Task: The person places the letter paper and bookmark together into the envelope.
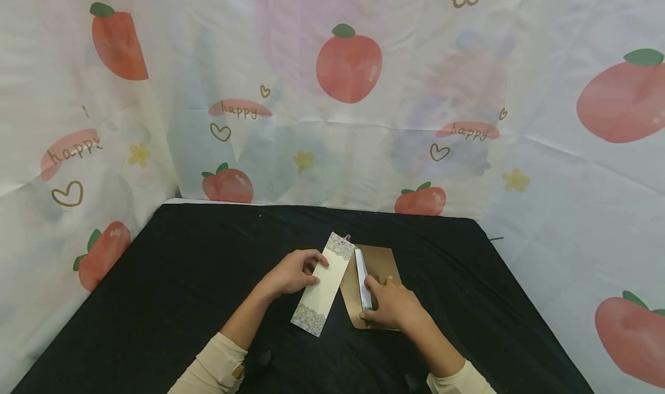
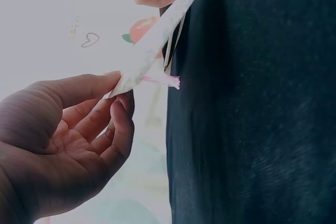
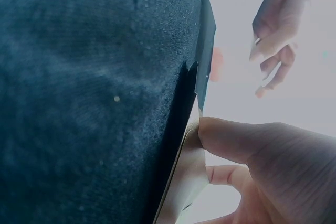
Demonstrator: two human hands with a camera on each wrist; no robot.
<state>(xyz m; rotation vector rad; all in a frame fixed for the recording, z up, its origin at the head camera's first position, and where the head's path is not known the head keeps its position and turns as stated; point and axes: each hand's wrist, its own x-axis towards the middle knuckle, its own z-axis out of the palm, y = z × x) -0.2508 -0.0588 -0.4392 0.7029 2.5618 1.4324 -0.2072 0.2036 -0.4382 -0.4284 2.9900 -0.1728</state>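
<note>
My left hand (image 1: 295, 273) pinches a long cream bookmark (image 1: 326, 284) at its left edge, between thumb and fingers. Grey lace patterns run across both its ends, and a pink tassel (image 2: 167, 81) hangs near one end. The bookmark is tilted, raised at that edge in the left wrist view. To its right lies a flat brown kraft-paper piece (image 1: 381, 258), with a narrow white card (image 1: 362, 273) on it. My right hand (image 1: 393, 304) holds the card near its lower end, thumb and fingers bent around it. Part of the brown piece is hidden beneath this hand.
Black cloth (image 1: 182, 284) covers the table. Behind and at both sides hangs a pale printed curtain (image 1: 291, 53) with peaches, hearts and lettering. A thin dark strand (image 1: 496, 239) sticks out at the table's right edge.
</note>
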